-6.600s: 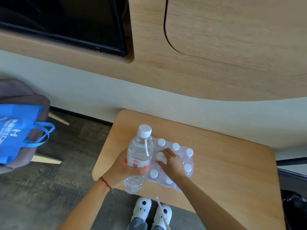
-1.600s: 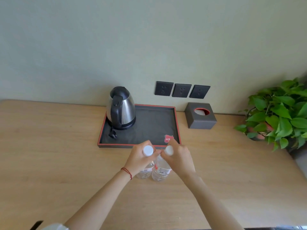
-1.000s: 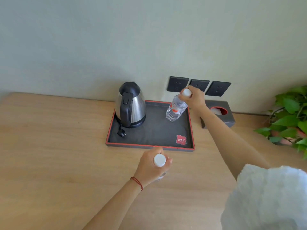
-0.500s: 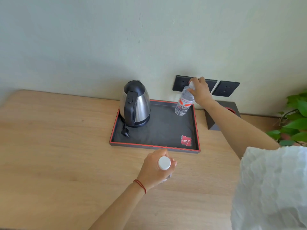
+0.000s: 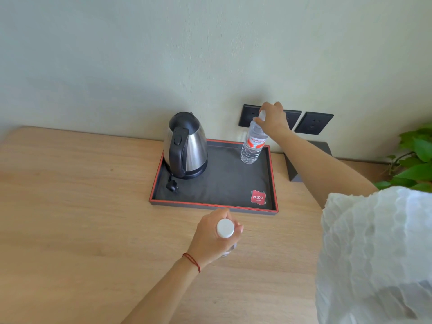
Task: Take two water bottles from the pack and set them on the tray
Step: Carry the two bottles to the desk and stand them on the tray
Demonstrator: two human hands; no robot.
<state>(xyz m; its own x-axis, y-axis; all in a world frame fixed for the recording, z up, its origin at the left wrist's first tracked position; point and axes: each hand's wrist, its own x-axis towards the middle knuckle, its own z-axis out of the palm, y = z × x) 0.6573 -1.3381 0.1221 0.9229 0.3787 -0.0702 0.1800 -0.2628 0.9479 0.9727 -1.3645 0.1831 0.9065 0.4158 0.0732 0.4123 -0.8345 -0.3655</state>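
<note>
A dark tray [image 5: 211, 204] with a red rim lies on the wooden counter against the wall. One clear water bottle [image 5: 253, 146] with a red label stands upright in the tray's far right corner; my right hand [image 5: 273, 118] grips its cap from above. My left hand [image 5: 214, 237] holds a second bottle [image 5: 225, 228] by the neck on the counter just in front of the tray; only its white cap and a bit of its body show. The pack is out of view.
A steel kettle [image 5: 185, 146] stands on the tray's left half, its plug [image 5: 171, 185] beside it. Black wall sockets [image 5: 313, 122] sit behind the tray. A grey tissue box [image 5: 294, 171] and a green plant [image 5: 413, 160] are to the right. My white sleeve [image 5: 374, 253] fills the lower right.
My right hand carried its bottle from the counter to the tray's far right corner and stood it upright there. My left hand stayed with the other bottle in front of the tray.
</note>
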